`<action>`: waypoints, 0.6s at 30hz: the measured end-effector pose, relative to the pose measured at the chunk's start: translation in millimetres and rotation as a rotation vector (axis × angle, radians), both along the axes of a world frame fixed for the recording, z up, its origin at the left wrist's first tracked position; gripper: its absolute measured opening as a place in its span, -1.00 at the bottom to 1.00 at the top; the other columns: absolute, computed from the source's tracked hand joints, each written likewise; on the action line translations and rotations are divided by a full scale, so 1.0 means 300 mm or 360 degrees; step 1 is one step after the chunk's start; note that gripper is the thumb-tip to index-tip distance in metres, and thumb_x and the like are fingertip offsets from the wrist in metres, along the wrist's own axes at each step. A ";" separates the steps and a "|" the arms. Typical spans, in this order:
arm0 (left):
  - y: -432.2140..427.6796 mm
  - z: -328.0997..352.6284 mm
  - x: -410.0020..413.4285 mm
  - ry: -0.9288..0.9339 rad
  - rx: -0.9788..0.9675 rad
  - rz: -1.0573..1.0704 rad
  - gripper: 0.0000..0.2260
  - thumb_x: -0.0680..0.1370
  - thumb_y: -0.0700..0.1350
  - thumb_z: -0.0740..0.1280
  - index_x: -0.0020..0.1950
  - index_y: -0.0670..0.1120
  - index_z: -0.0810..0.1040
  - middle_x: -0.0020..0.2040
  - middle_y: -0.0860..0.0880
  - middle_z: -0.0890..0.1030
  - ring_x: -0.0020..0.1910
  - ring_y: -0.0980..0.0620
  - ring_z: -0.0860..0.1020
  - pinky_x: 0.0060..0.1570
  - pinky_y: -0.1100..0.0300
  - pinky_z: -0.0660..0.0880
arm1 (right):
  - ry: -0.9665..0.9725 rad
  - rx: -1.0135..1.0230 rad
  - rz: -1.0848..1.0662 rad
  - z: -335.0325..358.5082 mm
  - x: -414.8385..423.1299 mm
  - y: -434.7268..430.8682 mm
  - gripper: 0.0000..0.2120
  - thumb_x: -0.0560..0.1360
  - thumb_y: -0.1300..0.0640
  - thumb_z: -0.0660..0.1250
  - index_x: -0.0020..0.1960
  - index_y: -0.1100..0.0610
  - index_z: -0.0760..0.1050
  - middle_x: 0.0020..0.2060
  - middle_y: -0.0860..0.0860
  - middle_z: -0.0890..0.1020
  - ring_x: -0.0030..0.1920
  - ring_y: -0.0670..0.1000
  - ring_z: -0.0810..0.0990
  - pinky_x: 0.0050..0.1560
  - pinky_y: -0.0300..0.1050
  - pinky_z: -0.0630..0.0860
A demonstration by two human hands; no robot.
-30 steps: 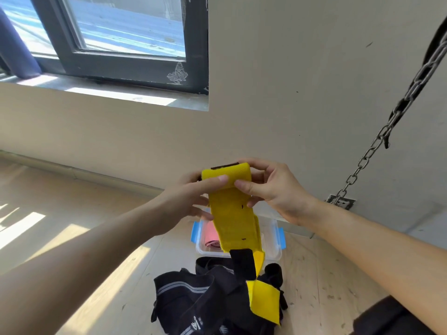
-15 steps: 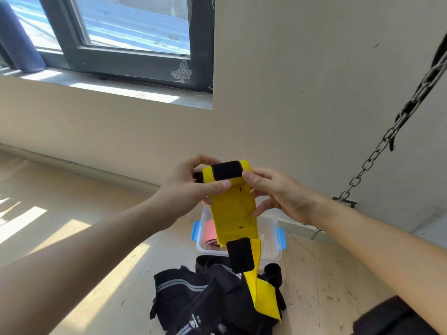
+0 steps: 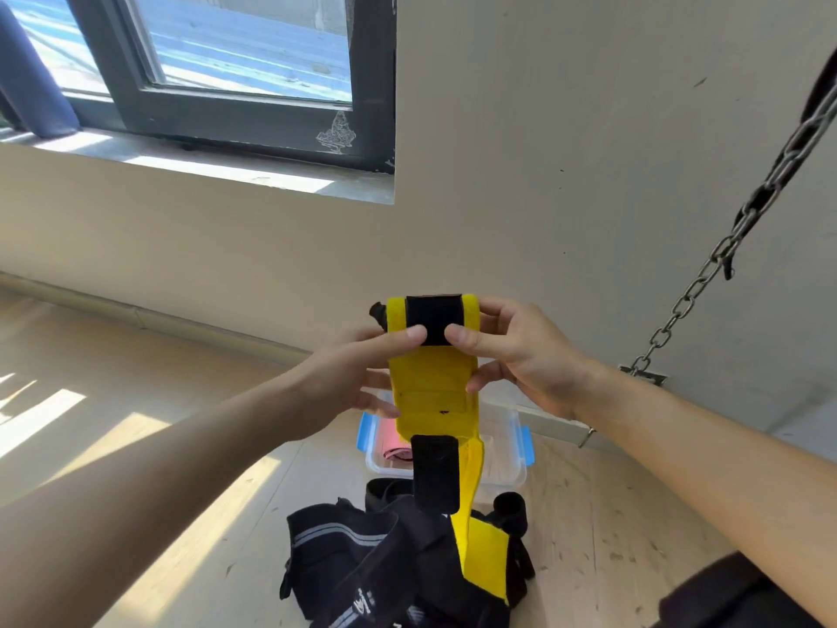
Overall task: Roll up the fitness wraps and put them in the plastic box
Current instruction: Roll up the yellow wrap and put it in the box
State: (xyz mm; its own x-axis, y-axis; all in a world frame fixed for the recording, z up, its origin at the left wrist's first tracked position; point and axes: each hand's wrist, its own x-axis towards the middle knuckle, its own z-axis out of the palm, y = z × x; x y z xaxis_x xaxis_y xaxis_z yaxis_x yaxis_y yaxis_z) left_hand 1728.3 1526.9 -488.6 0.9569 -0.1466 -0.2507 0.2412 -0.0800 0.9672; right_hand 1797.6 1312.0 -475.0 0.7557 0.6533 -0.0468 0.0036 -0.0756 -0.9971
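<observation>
Head: left hand point(image 3: 344, 383), right hand point(image 3: 525, 360) pinch yellow wrap point(image 3: 430, 378) top; hangs vertically.

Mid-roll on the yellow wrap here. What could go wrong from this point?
The left hand and right hand pinch only the top of the yellow wrap, so the loose roll could slip open. Its tail hangs down toward the black wraps on the floor; the black fastener patch might snag them.
</observation>
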 end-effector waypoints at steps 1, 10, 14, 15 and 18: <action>-0.001 0.003 0.001 0.0019 -0.0024 -0.0009 -0.44 0.47 0.26 0.36 0.36 -0.03 0.54 0.17 -0.11 0.69 0.10 -0.12 0.69 -0.13 0.11 0.60 | -0.0032 0.0003 -0.0009 0.000 0.003 -0.003 -0.59 0.44 0.01 0.42 0.28 0.01 0.56 0.07 -0.01 0.71 0.09 0.06 0.68 -0.23 -0.14 0.61; -0.015 0.013 0.003 -0.0137 0.0048 0.0176 -0.50 0.43 0.23 0.39 0.27 -0.02 0.61 0.06 -0.11 0.68 -0.08 -0.06 0.67 -0.27 0.19 0.57 | -0.0308 -0.0072 0.0025 -0.012 0.022 -0.015 -0.57 0.49 0.30 0.48 0.29 0.01 0.55 0.01 0.01 0.70 0.02 0.04 0.71 -0.22 -0.03 0.66; -0.007 0.014 -0.001 -0.0225 0.0051 0.0192 -0.53 0.41 0.11 0.46 0.27 -0.04 0.60 0.07 -0.13 0.68 -0.06 -0.02 0.67 -0.26 0.21 0.56 | -0.0130 -0.0146 0.0046 0.001 0.020 -0.021 -0.55 0.47 0.09 0.47 0.35 0.02 0.51 0.14 0.05 0.66 0.07 0.04 0.70 -0.18 0.00 0.68; -0.007 0.013 0.001 -0.0250 0.0023 0.0197 -0.54 0.41 0.06 0.48 0.27 -0.04 0.59 0.05 -0.11 0.67 -0.08 0.01 0.66 -0.27 0.22 0.56 | -0.0063 -0.0160 0.0049 0.004 0.018 -0.019 -0.55 0.47 -0.01 0.43 0.34 0.01 0.51 0.13 0.05 0.66 0.06 0.05 0.70 -0.20 -0.01 0.67; -0.014 0.020 -0.001 -0.0329 -0.0003 0.0220 -0.55 0.37 -0.03 0.54 0.25 0.00 0.58 -0.06 0.01 0.67 -0.18 0.12 0.65 -0.28 0.25 0.54 | 0.0062 -0.0197 0.0059 0.005 0.012 -0.010 -0.53 0.48 -0.19 0.32 0.33 -0.01 0.53 0.13 0.10 0.67 0.05 0.19 0.69 -0.25 -0.02 0.67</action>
